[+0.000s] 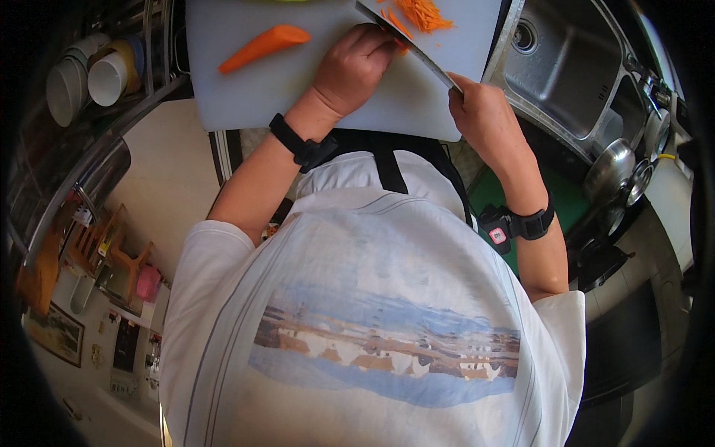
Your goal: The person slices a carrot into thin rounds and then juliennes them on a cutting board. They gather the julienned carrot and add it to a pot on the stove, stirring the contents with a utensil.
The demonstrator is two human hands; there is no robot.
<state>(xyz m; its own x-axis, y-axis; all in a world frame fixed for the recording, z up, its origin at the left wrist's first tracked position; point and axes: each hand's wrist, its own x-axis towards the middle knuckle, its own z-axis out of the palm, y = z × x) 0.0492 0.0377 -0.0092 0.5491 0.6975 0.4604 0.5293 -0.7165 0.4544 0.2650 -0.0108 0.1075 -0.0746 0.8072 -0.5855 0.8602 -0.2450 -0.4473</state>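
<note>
My right hand (486, 114) grips the handle of a kitchen knife (427, 58), whose blade slants up to the left across a white cutting board (268, 103). Curled close against the blade, my left hand (354, 67) presses a carrot piece (403, 49) to the board; the fingers and blade hide most of it. A pile of carrot shreds (424, 15) lies beyond the blade, with a few loose strips beside it. To the left of my left hand rests a larger peeled carrot length (262, 47), cut at its thick end.
A stainless steel sink (558, 72) adjoins the board on the right, with metal bowls (610, 170) below it. Stacked bowls (109, 75) sit in a rack at the left. A green item's edge (285, 0) shows at the board's top.
</note>
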